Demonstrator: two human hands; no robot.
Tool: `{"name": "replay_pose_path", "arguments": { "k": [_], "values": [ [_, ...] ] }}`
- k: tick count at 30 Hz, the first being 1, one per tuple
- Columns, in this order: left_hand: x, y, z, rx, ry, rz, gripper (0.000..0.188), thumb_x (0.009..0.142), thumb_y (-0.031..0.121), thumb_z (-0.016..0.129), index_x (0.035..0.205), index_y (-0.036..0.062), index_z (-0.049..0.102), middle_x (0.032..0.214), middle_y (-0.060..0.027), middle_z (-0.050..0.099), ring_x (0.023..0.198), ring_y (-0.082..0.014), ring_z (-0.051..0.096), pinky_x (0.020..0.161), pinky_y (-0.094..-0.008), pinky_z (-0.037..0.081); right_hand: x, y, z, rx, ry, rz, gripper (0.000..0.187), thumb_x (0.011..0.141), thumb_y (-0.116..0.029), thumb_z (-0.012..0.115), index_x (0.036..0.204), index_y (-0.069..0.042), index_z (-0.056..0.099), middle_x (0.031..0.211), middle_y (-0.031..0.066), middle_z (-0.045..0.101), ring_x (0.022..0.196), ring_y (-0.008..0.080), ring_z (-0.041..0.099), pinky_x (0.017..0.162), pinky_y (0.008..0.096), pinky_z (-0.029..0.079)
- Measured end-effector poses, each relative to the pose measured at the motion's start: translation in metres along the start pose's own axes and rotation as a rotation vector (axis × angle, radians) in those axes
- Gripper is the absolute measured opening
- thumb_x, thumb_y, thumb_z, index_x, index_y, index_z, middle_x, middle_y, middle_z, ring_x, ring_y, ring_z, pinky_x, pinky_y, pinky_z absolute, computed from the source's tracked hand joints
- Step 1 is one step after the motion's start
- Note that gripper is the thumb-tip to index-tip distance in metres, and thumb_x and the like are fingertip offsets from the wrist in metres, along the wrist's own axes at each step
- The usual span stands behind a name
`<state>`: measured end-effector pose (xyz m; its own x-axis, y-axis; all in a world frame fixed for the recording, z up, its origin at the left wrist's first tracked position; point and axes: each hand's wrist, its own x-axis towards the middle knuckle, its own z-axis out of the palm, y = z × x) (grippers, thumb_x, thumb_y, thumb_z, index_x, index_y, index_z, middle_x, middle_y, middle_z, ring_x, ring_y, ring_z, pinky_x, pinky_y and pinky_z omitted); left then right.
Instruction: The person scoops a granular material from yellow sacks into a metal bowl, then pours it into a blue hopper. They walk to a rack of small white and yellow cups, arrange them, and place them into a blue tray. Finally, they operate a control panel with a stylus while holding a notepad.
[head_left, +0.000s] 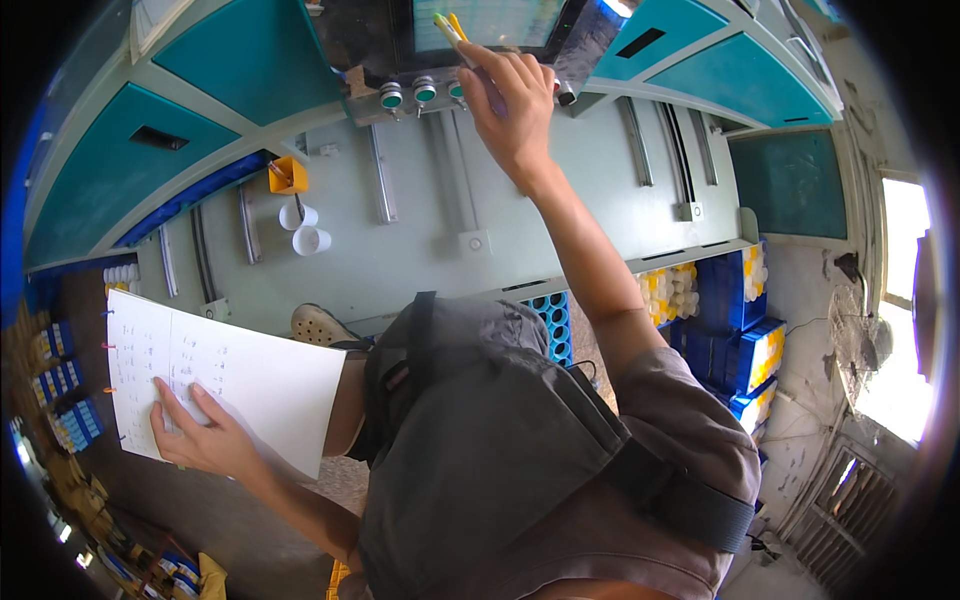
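Observation:
My left hand [205,435] holds a white notepad [270,380] by its lower edge at the left, thumb and fingers over the page. Handwritten lines cover part of the sheet, and small coloured marks run along its left edge. My right hand [512,105] reaches up to the machine's control panel, its fingers closed around a slim pen [447,30] with a light green end. A yellow stick shape shows beside the pen; I cannot tell whether it is a second pen or a reflection. Behind them is a lit screen [490,22]. Round green buttons [424,92] sit just below, left of the hand.
Teal cabinet panels [240,60] flank the screen. An orange holder [287,175] and white cups [311,240] hang on the pale machine front. Right of my body stand a blue rack [553,325] with round holes and stacked blue crates [735,350] with yellow-and-white pieces.

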<state>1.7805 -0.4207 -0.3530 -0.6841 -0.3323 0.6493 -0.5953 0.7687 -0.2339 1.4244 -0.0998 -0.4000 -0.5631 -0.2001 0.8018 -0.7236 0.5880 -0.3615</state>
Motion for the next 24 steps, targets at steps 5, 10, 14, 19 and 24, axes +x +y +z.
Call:
{"name": "replay_pose_path", "arguments": {
  "k": [5,10,14,19,24],
  "values": [
    [0.001,0.0,0.0,-0.007,0.004,0.009,0.042,0.099,0.038,0.062,0.136,0.0184,0.065,0.121,-0.01,0.057,0.112,-0.0285,0.053,0.095,-0.0428,0.045,-0.003,0.005,-0.008,-0.033,0.067,0.01,0.025,0.087,-0.012,0.074,0.112,-0.011,0.073,0.084,-0.001,0.067,0.08,0.017,0.059,0.078,0.0327,0.038],
    [0.001,0.001,-0.001,0.001,-0.028,0.004,0.042,0.099,0.038,0.063,0.136,0.0177,0.065,0.121,-0.0107,0.057,0.113,-0.0285,0.053,0.096,-0.0427,0.045,-0.003,0.009,-0.013,-0.048,0.096,0.007,0.024,0.087,-0.012,0.073,0.111,-0.011,0.073,0.084,-0.0007,0.067,0.079,0.0165,0.059,0.077,0.0323,0.038],
    [0.002,0.001,-0.002,-0.014,-0.036,-0.004,0.042,0.099,0.038,0.062,0.136,0.0178,0.065,0.12,-0.011,0.057,0.114,-0.0284,0.053,0.096,-0.0429,0.045,0.002,0.011,-0.007,-0.042,0.121,-0.025,0.024,0.087,-0.011,0.074,0.111,-0.011,0.073,0.081,-0.0014,0.065,0.079,0.016,0.058,0.078,0.0318,0.037],
    [0.002,0.001,-0.001,0.007,-0.027,0.013,0.042,0.099,0.039,0.061,0.136,0.0179,0.065,0.12,-0.0107,0.057,0.113,-0.0279,0.053,0.097,-0.0431,0.044,-0.007,0.015,-0.011,-0.083,0.177,0.032,0.025,0.086,-0.009,0.074,0.111,-0.012,0.073,0.079,-0.0025,0.065,0.078,0.0147,0.058,0.078,0.0317,0.037],
    [0.001,0.001,-0.002,0.008,-0.033,0.015,0.042,0.099,0.039,0.062,0.135,0.0175,0.065,0.119,-0.0105,0.057,0.113,-0.0274,0.053,0.097,-0.0431,0.044,-0.013,0.025,-0.016,-0.147,0.154,0.071,0.022,0.087,-0.009,0.072,0.109,-0.011,0.074,0.082,-0.003,0.067,0.079,0.0132,0.059,0.079,0.0303,0.036]
  ]
}}
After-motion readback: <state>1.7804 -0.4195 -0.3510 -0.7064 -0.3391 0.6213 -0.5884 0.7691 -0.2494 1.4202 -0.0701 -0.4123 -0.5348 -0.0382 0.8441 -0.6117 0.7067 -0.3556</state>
